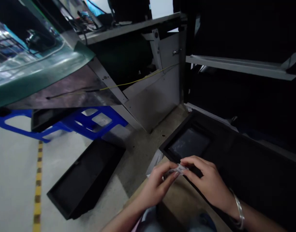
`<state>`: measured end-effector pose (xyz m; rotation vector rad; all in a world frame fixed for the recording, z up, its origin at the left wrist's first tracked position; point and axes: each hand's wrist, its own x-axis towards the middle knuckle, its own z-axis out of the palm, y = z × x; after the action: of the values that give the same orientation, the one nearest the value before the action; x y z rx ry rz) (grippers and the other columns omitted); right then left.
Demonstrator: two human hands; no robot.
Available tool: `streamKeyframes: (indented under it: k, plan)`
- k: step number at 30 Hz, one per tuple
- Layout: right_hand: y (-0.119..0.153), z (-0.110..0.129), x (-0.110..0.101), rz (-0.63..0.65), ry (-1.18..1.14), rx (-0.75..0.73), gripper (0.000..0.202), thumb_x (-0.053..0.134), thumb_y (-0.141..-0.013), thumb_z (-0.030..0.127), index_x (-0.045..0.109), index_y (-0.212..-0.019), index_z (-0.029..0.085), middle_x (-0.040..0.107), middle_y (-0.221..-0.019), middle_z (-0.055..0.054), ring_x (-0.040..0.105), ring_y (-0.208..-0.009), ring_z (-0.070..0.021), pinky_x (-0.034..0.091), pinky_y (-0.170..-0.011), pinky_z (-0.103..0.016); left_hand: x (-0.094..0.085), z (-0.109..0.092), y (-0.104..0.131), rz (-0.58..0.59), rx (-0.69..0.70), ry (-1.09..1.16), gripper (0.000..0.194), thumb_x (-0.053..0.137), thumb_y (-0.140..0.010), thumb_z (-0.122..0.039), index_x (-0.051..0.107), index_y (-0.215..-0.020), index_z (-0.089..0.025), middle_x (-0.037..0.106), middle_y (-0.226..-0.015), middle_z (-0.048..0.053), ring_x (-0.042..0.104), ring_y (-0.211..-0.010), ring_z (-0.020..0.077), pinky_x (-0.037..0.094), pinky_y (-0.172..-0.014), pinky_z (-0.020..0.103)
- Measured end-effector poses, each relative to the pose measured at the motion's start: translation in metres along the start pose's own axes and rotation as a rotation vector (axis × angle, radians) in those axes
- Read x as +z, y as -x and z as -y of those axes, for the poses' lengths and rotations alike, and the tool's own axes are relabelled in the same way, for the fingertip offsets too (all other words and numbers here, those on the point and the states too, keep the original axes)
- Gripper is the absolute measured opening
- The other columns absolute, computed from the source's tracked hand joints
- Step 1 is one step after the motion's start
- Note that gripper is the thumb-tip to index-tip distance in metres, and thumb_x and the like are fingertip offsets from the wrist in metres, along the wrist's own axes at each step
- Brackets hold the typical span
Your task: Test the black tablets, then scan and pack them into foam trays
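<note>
A small whitish, crinkled piece with faint dark marks (180, 169) is pinched between both hands; it looks like a thin wrapper or label, but its exact kind is unclear. My left hand (160, 182) grips its left end with thumb and forefinger. On the other end, the thumb and forefinger of my right hand (207, 178) are closed, and a silvery bracelet circles that wrist. Just beyond the fingers lies a dark flat panel with a screen-like surface (190, 143), set on a black surface (235, 167).
On the floor at left rests a black box (87, 177), near a blue plastic stool (97, 120). A metal cabinet (160, 96) and a green-covered bench (53, 71) stand ahead. Yellow-and-black tape (38, 183) marks the floor. A yellow cord (138, 80) hangs across the cabinet.
</note>
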<state>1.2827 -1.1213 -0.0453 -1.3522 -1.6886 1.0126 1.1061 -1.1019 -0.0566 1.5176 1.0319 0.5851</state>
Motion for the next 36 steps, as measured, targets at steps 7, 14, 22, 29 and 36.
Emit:
streamKeyframes:
  k: [7, 14, 22, 29, 36]
  plan:
    - [0.001, -0.015, 0.017, -0.12, -0.074, 0.102, 0.013, 0.055, -0.083, 0.013, 0.06, -0.091, 0.023, 0.06, -0.088, 0.0, 0.058, -0.082, -0.012, 0.048, -0.074, -0.021, 0.006, 0.035, -0.005, -0.095, 0.127, -0.034, 0.046, 0.055, -0.086, -0.026, 0.039, -0.129, -0.024, 0.05, -0.119, 0.009, 0.058, -0.083, 0.0141, 0.047, -0.075, 0.027]
    - [-0.005, -0.011, 0.04, -0.122, 0.038, 0.153, 0.011, 0.052, -0.085, 0.015, 0.058, -0.077, 0.02, 0.059, -0.086, -0.003, 0.058, -0.081, -0.0128, 0.048, -0.073, -0.023, -0.006, 0.049, -0.01, -0.06, 0.105, -0.068, 0.017, 0.048, -0.09, -0.023, 0.063, -0.084, -0.018, 0.061, -0.07, 0.001, 0.055, -0.064, 0.0114, 0.041, -0.06, 0.021]
    - [-0.042, -0.034, 0.044, -0.143, 0.032, 0.57, 0.017, 0.057, -0.081, 0.03, 0.065, -0.072, 0.019, 0.063, -0.07, -0.001, 0.057, -0.062, -0.0134, 0.044, -0.058, -0.024, -0.03, 0.087, -0.009, -0.245, -0.116, -0.195, 0.029, 0.041, -0.091, -0.033, 0.05, -0.068, -0.018, 0.047, -0.058, -0.002, 0.045, -0.053, 0.0113, 0.035, -0.054, 0.023]
    - [-0.043, -0.06, 0.047, -0.052, 0.267, 0.609, 0.016, 0.055, -0.081, 0.025, 0.065, -0.07, 0.02, 0.061, -0.061, 0.001, 0.053, -0.056, -0.0127, 0.039, -0.056, -0.025, -0.049, 0.102, -0.018, -0.553, -0.141, -0.45, 0.026, 0.043, -0.089, -0.035, 0.053, -0.07, -0.02, 0.046, -0.07, 0.002, 0.048, -0.07, 0.0172, 0.039, -0.064, 0.027]
    - [-0.045, -0.06, 0.048, 0.011, 0.339, 0.61, 0.012, 0.056, -0.081, 0.02, 0.064, -0.072, 0.02, 0.065, -0.072, 0.001, 0.058, -0.067, -0.0136, 0.037, -0.06, -0.026, -0.052, 0.105, -0.032, -0.407, -0.092, -0.21, 0.025, 0.042, -0.09, -0.035, 0.052, -0.072, -0.02, 0.06, -0.097, 0.007, 0.051, -0.101, 0.021, 0.04, -0.084, 0.03]
